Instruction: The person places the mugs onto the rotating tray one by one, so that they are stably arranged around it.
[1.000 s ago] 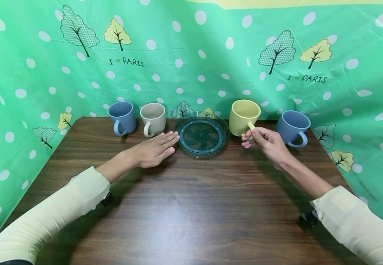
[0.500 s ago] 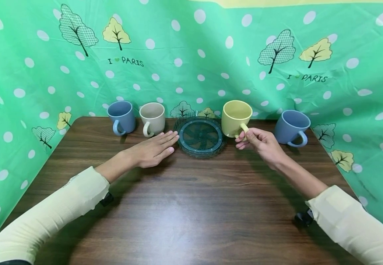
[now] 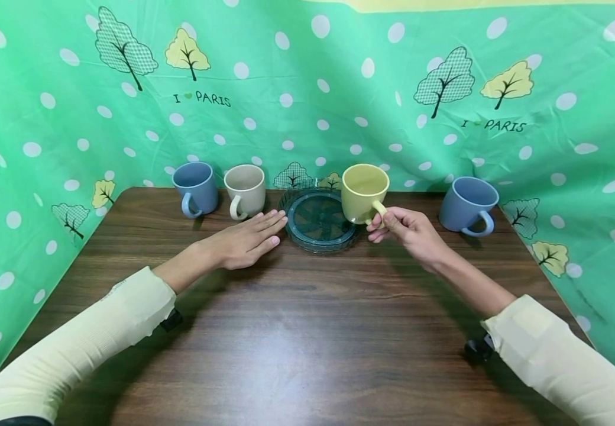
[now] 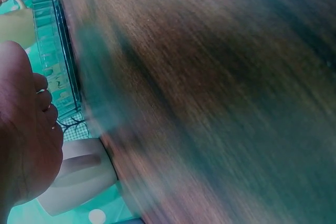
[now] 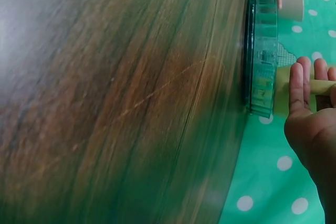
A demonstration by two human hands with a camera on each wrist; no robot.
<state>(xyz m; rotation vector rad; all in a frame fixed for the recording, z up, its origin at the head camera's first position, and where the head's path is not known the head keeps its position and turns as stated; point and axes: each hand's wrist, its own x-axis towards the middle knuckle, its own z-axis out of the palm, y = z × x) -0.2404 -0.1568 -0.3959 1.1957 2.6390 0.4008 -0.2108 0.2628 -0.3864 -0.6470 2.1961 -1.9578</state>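
Blue mugs [image 3: 464, 210], two — right hand [image 3: 411, 234]: one yellow mug [image 3: 359, 204]

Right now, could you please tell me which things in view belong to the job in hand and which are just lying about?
Probably in the job:
Yellow mug, its handle held in the right hand
See-through dish, with the fingers of the left hand by its edge

Seemingly just standing about, held by neither hand:
Pale mug
Left blue mug
Right blue mug
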